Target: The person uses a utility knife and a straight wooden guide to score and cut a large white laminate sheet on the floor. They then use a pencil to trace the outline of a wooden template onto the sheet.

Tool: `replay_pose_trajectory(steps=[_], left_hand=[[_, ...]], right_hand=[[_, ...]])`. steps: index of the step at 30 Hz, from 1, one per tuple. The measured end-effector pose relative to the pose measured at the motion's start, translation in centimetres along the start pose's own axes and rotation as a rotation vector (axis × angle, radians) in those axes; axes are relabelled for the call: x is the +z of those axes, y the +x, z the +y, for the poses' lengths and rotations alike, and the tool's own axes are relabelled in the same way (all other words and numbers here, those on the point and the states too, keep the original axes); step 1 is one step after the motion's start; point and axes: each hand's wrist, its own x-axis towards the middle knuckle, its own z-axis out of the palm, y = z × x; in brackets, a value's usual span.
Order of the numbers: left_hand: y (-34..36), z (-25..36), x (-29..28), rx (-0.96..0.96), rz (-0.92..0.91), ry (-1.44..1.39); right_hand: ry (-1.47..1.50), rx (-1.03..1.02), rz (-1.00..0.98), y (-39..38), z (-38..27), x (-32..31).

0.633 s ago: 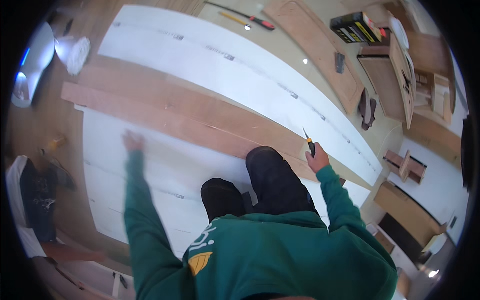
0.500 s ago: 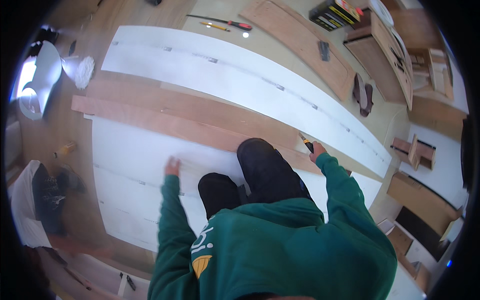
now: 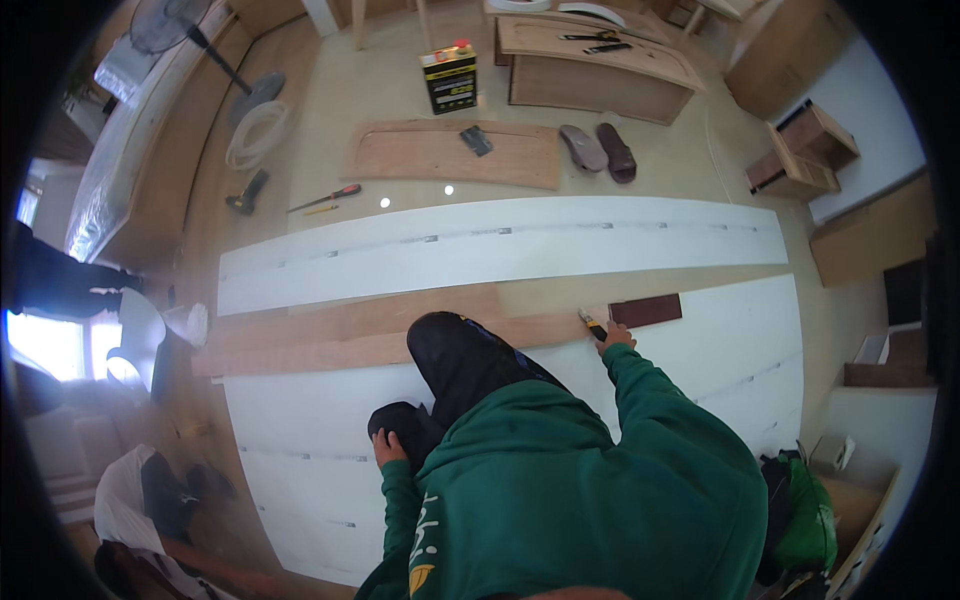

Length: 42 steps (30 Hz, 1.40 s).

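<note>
My right hand (image 3: 616, 338) is closed on a black and yellow knife (image 3: 591, 322), at the right end of long plywood strips (image 3: 250, 345), beside a small dark red board (image 3: 645, 310). My left hand (image 3: 389, 443) rests with fingers apart on my dark-trousered knee (image 3: 405, 422). I kneel on large white boards (image 3: 280, 460), marked with printed rows. A narrow white board (image 3: 500, 250) lies beyond the plywood.
Beyond lie a plywood panel (image 3: 400, 150), sandals (image 3: 602, 153), a metal can (image 3: 449, 80), a screwdriver (image 3: 324, 197) and wooden drawers (image 3: 795, 170). A fan (image 3: 245, 90) stands far left. Another person (image 3: 150, 510) crouches lower left; someone dark-clothed (image 3: 65, 270) is at left.
My view has swung up and turned, showing more of the room. My left hand has moved from over the white board onto my knee. My right hand still holds the knife.
</note>
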Motion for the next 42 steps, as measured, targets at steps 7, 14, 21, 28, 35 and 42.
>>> replay_pose_trajectory(steps=[7,14,21,28,35,42], left_hand=[[0.3,2.6,0.6,0.069,-0.002,0.161],[-0.2,3.6,1.1,0.161,-0.025,0.184],[-0.3,8.4,0.9,0.315,-0.072,0.123],[-2.2,14.2,1.3,0.440,-0.035,0.166],[-1.9,19.1,-0.4,0.365,-0.125,0.131],[3.6,19.2,-0.3,0.180,-0.029,-0.057]], right_hand=[[0.304,-0.185,-0.199,0.0,5.9,4.7],[0.312,-0.053,-0.326,-4.4,10.7,11.0],[0.180,0.021,-0.465,-7.7,11.2,11.7],[0.061,0.073,-0.617,-2.2,9.0,9.2],[0.318,-0.432,-0.240,3.6,0.3,4.5],[0.466,-0.483,-0.065,12.6,-11.0,0.4]])
